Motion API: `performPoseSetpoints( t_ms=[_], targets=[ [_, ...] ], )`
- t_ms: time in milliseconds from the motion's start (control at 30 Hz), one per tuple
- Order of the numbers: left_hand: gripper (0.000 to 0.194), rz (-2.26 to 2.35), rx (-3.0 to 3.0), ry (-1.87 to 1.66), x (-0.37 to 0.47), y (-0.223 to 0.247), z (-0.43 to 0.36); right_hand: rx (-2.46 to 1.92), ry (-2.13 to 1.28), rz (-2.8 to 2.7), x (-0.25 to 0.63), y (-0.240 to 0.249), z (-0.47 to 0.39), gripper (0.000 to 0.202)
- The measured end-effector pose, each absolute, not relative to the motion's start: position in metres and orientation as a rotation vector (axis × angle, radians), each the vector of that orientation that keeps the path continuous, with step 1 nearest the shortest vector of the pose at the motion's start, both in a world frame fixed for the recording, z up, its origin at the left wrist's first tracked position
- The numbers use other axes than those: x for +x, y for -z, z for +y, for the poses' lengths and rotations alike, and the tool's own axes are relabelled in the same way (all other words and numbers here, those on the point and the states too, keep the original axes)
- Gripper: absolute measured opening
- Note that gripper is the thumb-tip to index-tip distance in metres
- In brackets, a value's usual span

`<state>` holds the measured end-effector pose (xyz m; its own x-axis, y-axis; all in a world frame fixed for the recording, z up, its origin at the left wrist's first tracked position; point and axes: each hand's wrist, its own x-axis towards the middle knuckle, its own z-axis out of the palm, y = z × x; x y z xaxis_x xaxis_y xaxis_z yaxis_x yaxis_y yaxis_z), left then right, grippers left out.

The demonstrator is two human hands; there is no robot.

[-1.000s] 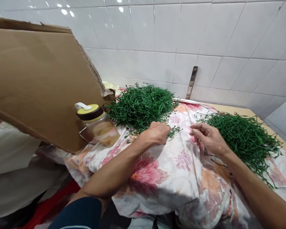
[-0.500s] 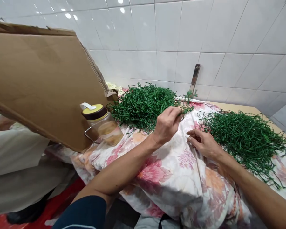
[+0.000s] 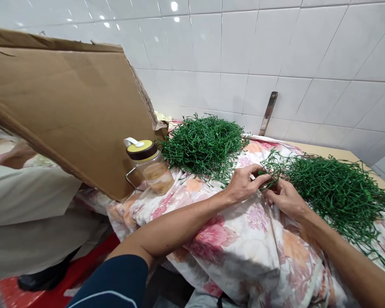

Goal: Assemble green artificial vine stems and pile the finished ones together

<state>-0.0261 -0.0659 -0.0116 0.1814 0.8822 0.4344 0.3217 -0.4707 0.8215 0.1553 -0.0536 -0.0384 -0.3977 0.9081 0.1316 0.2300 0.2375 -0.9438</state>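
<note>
We note the left hand point(image 3: 244, 185) and right hand point(image 3: 284, 197) meeting over the floral cloth point(image 3: 231, 239), fingers of both pinched shut on one green sprig point(image 3: 271, 169) held just above the cloth at the near edge of the right green pile point(image 3: 336, 192). A second green pile point(image 3: 205, 143) lies well apart to the left, beside a yellow-lidded jar point(image 3: 150, 167) and a cardboard sheet point(image 3: 67, 107).

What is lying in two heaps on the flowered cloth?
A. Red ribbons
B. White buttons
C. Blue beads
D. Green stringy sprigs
D: one heap of green sprigs lies behind the left hand, another beside the right hand, both on the flowered cloth.
</note>
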Motion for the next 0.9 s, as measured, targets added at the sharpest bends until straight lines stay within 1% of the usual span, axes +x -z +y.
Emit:
performPoseSetpoints(
  t_ms=[100, 200, 300, 400, 500, 600, 667, 800, 900],
  targets=[
    [0.036, 1.188, 1.937, -1.303, -0.026, 0.016, -0.064, -1.038, -1.205, -1.752, 0.155, 0.036, -0.054, 0.030],
    [0.037, 1.240, 2.057, -1.343, -0.025, 0.022, -0.062, -1.079, -1.132, -1.727, 0.157, 0.036, -0.053, 0.035],
    [0.043, 1.228, 2.202, -1.347, -0.025, 0.025, -0.062, -1.125, -1.041, -1.700, 0.160, 0.035, -0.051, 0.040],
    [0.049, 1.189, 2.322, -1.256, -0.025, 0.025, -0.064, -1.167, -0.976, -1.672, 0.163, 0.032, -0.052, 0.038],
    [0.053, 1.173, 2.404, -1.057, -0.025, 0.028, -0.065, -1.192, -0.986, -1.644, 0.166, 0.031, -0.052, 0.031],
    [0.049, 1.223, 2.435, -0.835, -0.027, 0.033, -0.062, -1.176, -1.020, -1.616, 0.166, 0.033, -0.051, 0.027],
    [0.044, 1.281, 2.432, -0.794, -0.028, 0.037, -0.059, -1.173, -1.036, -1.600, 0.166, 0.034, -0.051, 0.025],
    [0.040, 1.343, 2.292, -0.956, -0.028, 0.040, -0.056, -1.192, -1.057, -1.566, 0.165, 0.031, -0.053, 0.026],
    [0.036, 1.337, 2.137, -1.071, -0.028, 0.037, -0.054, -1.172, -1.048, -1.564, 0.166, 0.026, -0.056, 0.030]
  ],
)
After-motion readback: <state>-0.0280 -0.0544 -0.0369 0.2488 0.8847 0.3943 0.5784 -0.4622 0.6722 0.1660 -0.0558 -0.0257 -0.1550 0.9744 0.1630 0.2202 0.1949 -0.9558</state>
